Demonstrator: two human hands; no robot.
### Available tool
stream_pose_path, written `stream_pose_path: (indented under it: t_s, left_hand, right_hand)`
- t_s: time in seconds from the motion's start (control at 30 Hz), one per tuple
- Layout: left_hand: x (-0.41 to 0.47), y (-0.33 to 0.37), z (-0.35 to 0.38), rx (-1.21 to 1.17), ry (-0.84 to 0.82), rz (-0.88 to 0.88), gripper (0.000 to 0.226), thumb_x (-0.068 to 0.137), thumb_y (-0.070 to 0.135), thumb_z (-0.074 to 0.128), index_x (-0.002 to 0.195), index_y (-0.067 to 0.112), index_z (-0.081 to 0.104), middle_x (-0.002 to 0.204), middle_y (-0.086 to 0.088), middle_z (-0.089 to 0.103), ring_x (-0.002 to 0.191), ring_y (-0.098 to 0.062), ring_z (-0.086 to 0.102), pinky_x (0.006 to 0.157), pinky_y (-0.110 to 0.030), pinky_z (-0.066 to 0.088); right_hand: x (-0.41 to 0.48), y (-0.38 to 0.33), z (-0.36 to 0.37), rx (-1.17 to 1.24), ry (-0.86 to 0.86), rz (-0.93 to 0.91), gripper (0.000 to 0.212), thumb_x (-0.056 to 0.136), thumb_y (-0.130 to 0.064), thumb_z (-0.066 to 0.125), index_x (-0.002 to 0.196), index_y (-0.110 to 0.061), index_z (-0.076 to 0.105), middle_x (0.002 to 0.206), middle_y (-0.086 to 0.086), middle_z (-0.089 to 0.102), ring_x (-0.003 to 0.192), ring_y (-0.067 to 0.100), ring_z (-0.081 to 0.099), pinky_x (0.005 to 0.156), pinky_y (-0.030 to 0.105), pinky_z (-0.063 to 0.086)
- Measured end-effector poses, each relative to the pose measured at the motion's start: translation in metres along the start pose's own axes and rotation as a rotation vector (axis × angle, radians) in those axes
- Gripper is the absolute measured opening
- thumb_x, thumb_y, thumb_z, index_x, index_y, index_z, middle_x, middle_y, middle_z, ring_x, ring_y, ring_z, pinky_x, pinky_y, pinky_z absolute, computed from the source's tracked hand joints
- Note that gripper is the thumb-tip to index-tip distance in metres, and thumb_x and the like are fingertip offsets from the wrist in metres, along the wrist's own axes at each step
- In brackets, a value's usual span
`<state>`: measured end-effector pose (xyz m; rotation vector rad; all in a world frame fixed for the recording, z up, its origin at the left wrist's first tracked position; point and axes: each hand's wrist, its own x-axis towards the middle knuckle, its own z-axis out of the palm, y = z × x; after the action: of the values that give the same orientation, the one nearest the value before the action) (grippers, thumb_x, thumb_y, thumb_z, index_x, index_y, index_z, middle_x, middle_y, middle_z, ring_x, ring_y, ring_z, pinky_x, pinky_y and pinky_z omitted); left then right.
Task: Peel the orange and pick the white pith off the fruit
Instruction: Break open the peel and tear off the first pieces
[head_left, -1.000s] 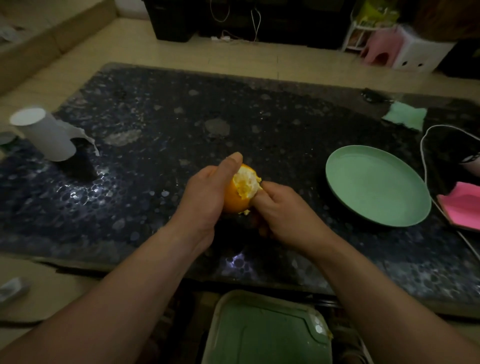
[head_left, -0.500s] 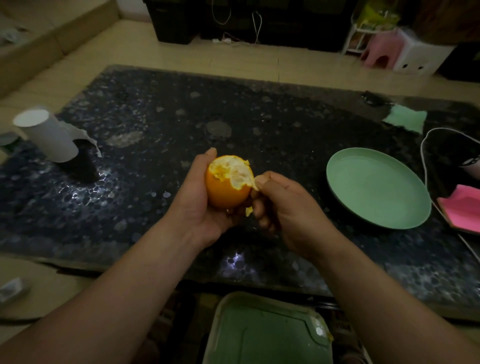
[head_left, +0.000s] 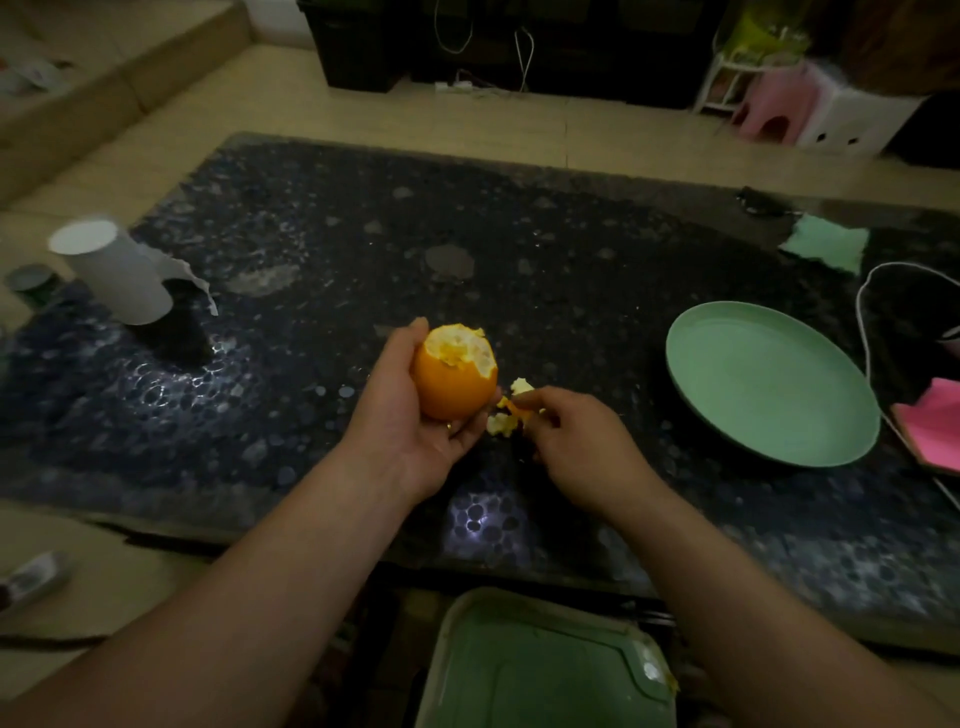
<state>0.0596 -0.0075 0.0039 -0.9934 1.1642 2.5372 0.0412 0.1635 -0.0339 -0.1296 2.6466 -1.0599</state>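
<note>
Pulling away, right hand (head_left: 582, 447) now pinches torn peel (head_left: 508, 413); left hand (head_left: 410, 421) grips orange (head_left: 452, 387).

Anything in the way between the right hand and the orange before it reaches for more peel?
Nothing stands between them. The orange sits in the left hand, its peeled top facing up and uncovered. The right hand is just beside it, but its grip holds peel scraps.
</note>
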Motion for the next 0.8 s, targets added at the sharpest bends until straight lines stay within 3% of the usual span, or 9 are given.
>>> stream_pose_path:
  t_s: [0.07,0.17,0.23,0.33,0.47,0.57,0.7,0.8]
  left_hand:
    - [0.001,0.000,0.000,0.000,0.003,0.014,0.050,0.091,0.055,0.071,0.128,0.021,0.070,0.115,-0.013,0.080,0.109,-0.037,0.076,0.085,-0.041,0.061]
    - [0.002,-0.001,0.002,0.004,-0.013,0.036,0.046,0.091,0.045,0.072,0.130,0.021,0.070,0.119,-0.013,0.078,0.108,-0.033,0.076,0.085,-0.045,0.063]
    - [0.003,-0.001,0.003,0.011,-0.044,0.047,0.044,0.093,0.039,0.069,0.131,0.017,0.070,0.117,-0.012,0.079,0.101,-0.029,0.076,0.088,-0.045,0.063]
    - [0.002,-0.001,0.004,0.030,-0.115,0.057,0.045,0.095,0.035,0.065,0.132,0.009,0.069,0.106,-0.012,0.076,0.087,-0.025,0.074,0.075,-0.036,0.064]
    - [0.003,-0.004,0.007,0.114,-0.185,0.143,0.030,0.097,0.037,0.068,0.114,0.013,0.072,0.097,-0.010,0.074,0.080,-0.021,0.072,0.073,-0.035,0.061]
    - [0.003,-0.008,0.009,0.193,-0.184,0.223,0.047,0.092,0.043,0.076,0.126,0.011,0.067,0.105,-0.010,0.075,0.089,-0.022,0.073,0.073,-0.036,0.061]
    - [0.003,-0.012,0.011,0.226,-0.149,0.358,0.033,0.093,0.029,0.074,0.122,0.015,0.066,0.101,-0.007,0.076,0.089,-0.023,0.072,0.069,-0.038,0.058]
    - [0.002,-0.012,0.012,0.249,-0.170,0.403,0.042,0.085,0.029,0.078,0.124,0.020,0.066,0.116,-0.014,0.074,0.089,-0.022,0.073,0.068,-0.038,0.058]
  right_hand:
    - [0.000,0.001,0.001,-0.053,0.018,-0.014,0.031,0.105,-0.025,0.058,0.132,-0.035,0.069,0.115,-0.009,0.074,0.099,0.012,0.070,0.077,0.021,0.048]
    - [-0.005,-0.006,-0.003,0.119,0.059,0.045,0.014,0.105,-0.038,0.060,0.110,-0.029,0.069,0.095,-0.007,0.074,0.078,0.009,0.069,0.067,0.028,0.053]
    - [-0.011,-0.016,-0.007,0.357,-0.023,0.085,0.032,0.107,-0.047,0.054,0.102,-0.019,0.069,0.083,0.001,0.075,0.063,0.010,0.066,0.056,0.028,0.052]
    - [-0.022,-0.029,-0.012,0.574,-0.159,0.072,0.049,0.106,-0.057,0.049,0.104,-0.012,0.069,0.078,0.004,0.073,0.060,0.015,0.065,0.050,0.025,0.047]
    - [-0.025,-0.031,-0.015,0.551,-0.149,0.050,0.046,0.106,-0.054,0.050,0.105,-0.011,0.066,0.081,0.006,0.074,0.064,0.016,0.067,0.053,0.027,0.050]
    - [-0.024,-0.030,-0.020,0.549,-0.137,0.026,0.044,0.107,-0.055,0.049,0.102,-0.015,0.067,0.082,0.006,0.075,0.066,0.019,0.069,0.056,0.031,0.051]
    - [-0.025,-0.032,-0.021,0.566,-0.185,0.032,0.042,0.109,-0.048,0.046,0.103,-0.011,0.065,0.080,0.007,0.073,0.065,0.022,0.068,0.056,0.034,0.051]
    - [-0.027,-0.033,-0.021,0.560,-0.221,0.031,0.038,0.110,-0.042,0.042,0.104,-0.011,0.064,0.083,0.010,0.074,0.065,0.022,0.069,0.057,0.033,0.052]
